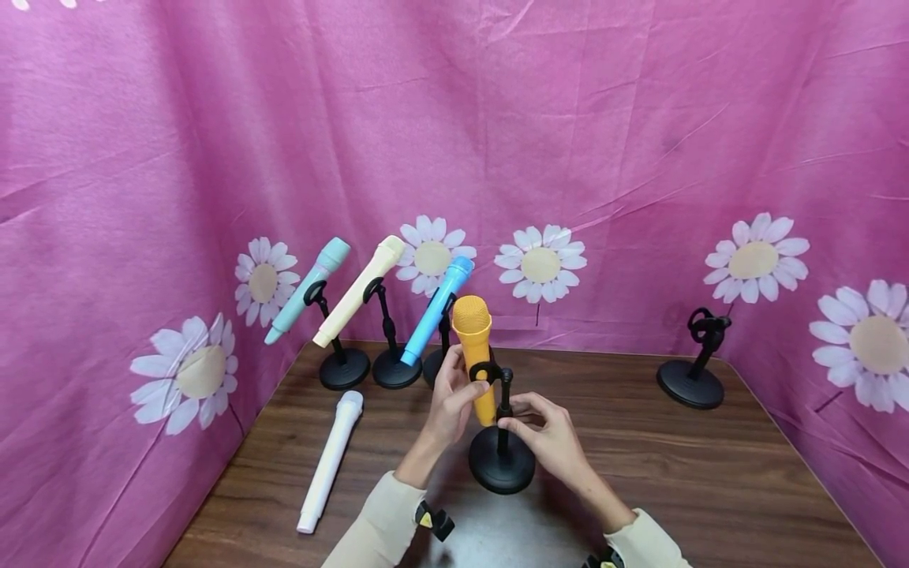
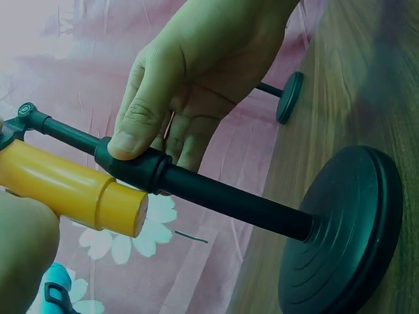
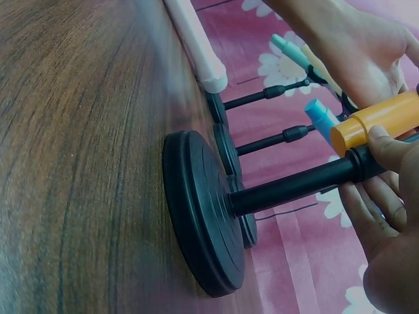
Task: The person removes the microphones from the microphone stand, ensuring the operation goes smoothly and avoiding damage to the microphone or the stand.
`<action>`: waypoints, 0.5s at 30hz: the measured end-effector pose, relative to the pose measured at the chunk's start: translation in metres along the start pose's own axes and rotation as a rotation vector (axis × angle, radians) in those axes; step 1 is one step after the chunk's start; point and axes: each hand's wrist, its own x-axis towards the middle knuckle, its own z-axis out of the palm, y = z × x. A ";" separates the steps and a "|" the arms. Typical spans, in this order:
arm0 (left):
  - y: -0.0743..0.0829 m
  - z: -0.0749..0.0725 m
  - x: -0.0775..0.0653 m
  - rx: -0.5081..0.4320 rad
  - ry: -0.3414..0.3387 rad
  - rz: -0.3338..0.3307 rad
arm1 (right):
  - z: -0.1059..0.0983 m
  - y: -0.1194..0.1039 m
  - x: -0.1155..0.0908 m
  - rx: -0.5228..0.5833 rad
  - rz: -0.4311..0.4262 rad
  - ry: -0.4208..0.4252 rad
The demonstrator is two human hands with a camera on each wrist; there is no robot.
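Note:
An orange microphone (image 1: 473, 323) sits tilted in the clip of a black desk stand (image 1: 501, 465), whose round base rests on the table. Around the microphone's handle, at the clip, my left hand (image 1: 450, 404) curls with its thumb across the front. My right hand (image 1: 552, 435) pinches the stand's pole from the other side. Seen from the left wrist, the right thumb presses on the thick black collar (image 2: 134, 163) midway up the pole, fingers behind it. The microphone's lower end (image 3: 350, 135) lies beside that collar in the right wrist view.
Behind to the left, teal (image 1: 308, 292), cream (image 1: 360, 292) and blue (image 1: 438, 309) microphones lean in black stands. A white microphone (image 1: 331, 464) lies on the wooden table (image 1: 639, 489). Another stand (image 1: 692, 384), its clip bare, is at the back right. Pink flowered cloth (image 1: 625, 158) encloses the table.

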 end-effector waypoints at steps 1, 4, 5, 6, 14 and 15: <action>0.001 0.000 0.000 0.006 -0.009 -0.002 | 0.000 0.000 0.000 0.000 0.000 0.000; 0.004 -0.002 -0.001 0.027 -0.043 -0.011 | 0.000 0.000 0.001 -0.006 -0.007 0.002; 0.006 -0.003 -0.001 0.035 -0.055 -0.011 | 0.000 0.001 0.001 -0.009 -0.008 0.004; 0.009 -0.003 0.000 0.047 -0.067 -0.010 | 0.001 0.000 0.001 -0.009 -0.012 0.005; 0.035 -0.010 0.010 0.200 -0.140 0.037 | 0.002 0.001 0.001 -0.013 -0.042 0.014; 0.038 -0.010 0.011 0.210 -0.146 0.038 | 0.002 0.001 0.001 -0.014 -0.045 0.014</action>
